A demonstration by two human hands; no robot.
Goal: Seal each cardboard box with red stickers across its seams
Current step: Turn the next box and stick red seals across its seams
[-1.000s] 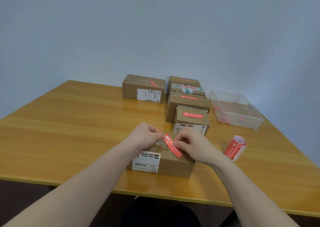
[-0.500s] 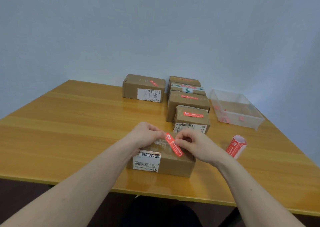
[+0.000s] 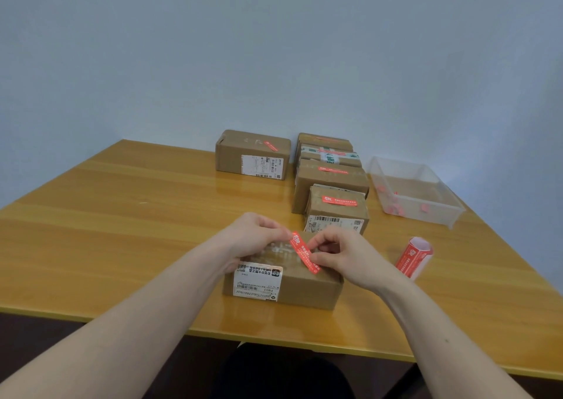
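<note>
Pinching grip at both ends of a red sticker (image 3: 305,255): left hand (image 3: 254,240) nipping the far upper end between thumb and fingertip, right hand (image 3: 344,257) curled round the middle and nearer part, thumb and forefinger pressed together on it. Stretched slantwise over the top of the nearest cardboard box (image 3: 283,279), running from far-left down to near-right, lower tip close to the box's near top edge — whether already stuck down or just above the surface cannot be told. On that box's front face, a white shipping label (image 3: 257,281) with barcodes, lapping over the top edge. Box set near the front edge of the yellow wooden table (image 3: 122,215), both forearms reaching in over that edge. Just behind it to the right, a row of stacked boxes (image 3: 333,182) running away toward the wall, tops bearing red stickers, one banded with green-and-white tape. Left of that row, apart from it, a single box (image 3: 253,154) with a small red sticker on top and a white label on its front. To the right of the hands, lying on its side on the table, a roll of red stickers (image 3: 414,257). Farther back on the right, a clear plastic tray (image 3: 396,167) with a few small red scraps inside.
</note>
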